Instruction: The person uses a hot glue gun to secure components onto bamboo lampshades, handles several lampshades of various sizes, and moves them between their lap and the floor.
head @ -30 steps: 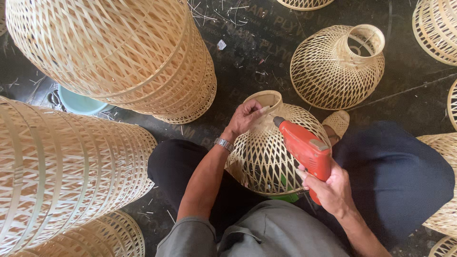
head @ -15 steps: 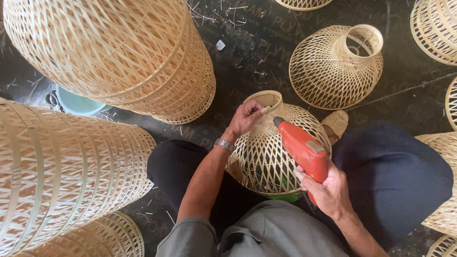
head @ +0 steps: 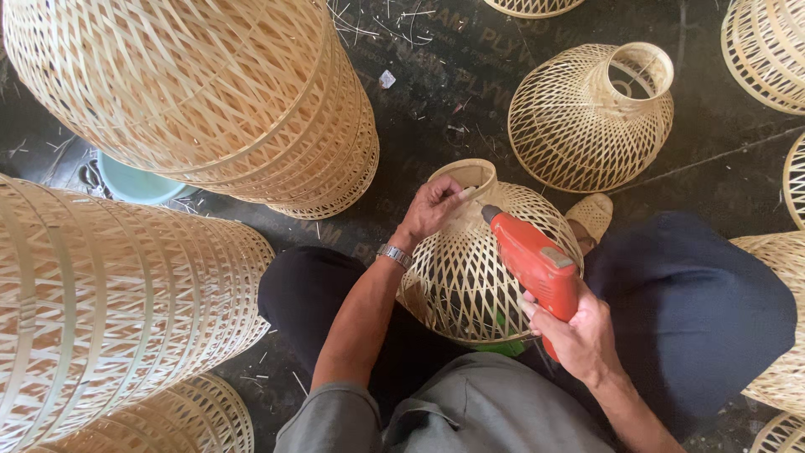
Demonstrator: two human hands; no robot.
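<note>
1. Filling the upper left, a stack of nested woven bamboo shades (head: 201,92) showed an open lattice of pale strips; a second ribbed stack (head: 101,310) lay at the left edge.
2. The dark floor (head: 436,101) was littered with thin bamboo slivers.
3. A finished bell-shaped shade (head: 587,117) with a narrow round neck stood well apart, upper right.
4. Between the person's knees sat the bamboo lampshade (head: 470,277), a diagonal-weave dome, neck pointing away.
5. An orange power drill (head: 532,260), smooth plastic, had its tip at the neck.
6. The right hand (head: 579,340) was wrapped tightly around the drill's grip.
7. The left hand (head: 432,210), wearing a metal wristwatch (head: 394,254), pinched the lampshade's neck rim.
</note>
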